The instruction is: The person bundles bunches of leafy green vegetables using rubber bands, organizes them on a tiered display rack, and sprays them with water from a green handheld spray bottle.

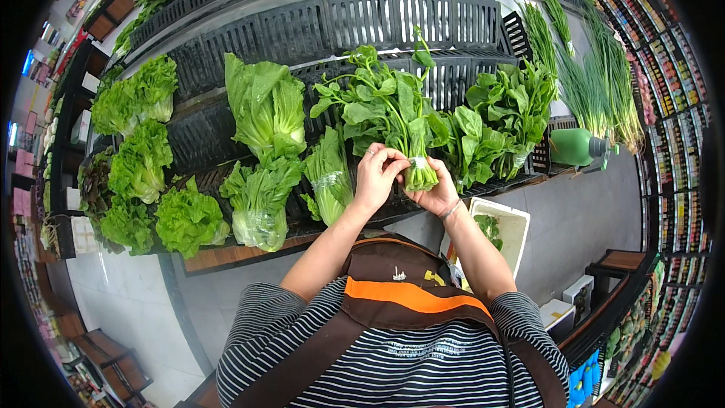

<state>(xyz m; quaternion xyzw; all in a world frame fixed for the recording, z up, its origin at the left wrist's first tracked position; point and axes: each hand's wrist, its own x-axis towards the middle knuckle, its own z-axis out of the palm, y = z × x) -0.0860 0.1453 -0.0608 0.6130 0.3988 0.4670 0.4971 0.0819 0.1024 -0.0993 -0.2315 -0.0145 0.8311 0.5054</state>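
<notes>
A bunch of leafy greens [419,170] with cut stems is held over the front of the produce shelf, its leaves spreading away from me. Clear tape or film wraps the stems. My right hand [436,192] cups the stem end from the right and below. With thumb and fingers my left hand [382,173] pinches at the wrap from the left side. Just left of my hands lies a wrapped bundle of greens [330,181]. To the right, more leafy bunches [473,144] rest on the black slatted shelf.
Lettuce heads [190,218] and wrapped leaf mustard [260,204] line the left shelf. A green spray bottle [572,147] stands at the right end near spring onions [595,85]. Below on the floor sits a white foam box [518,226] with some leaves in it.
</notes>
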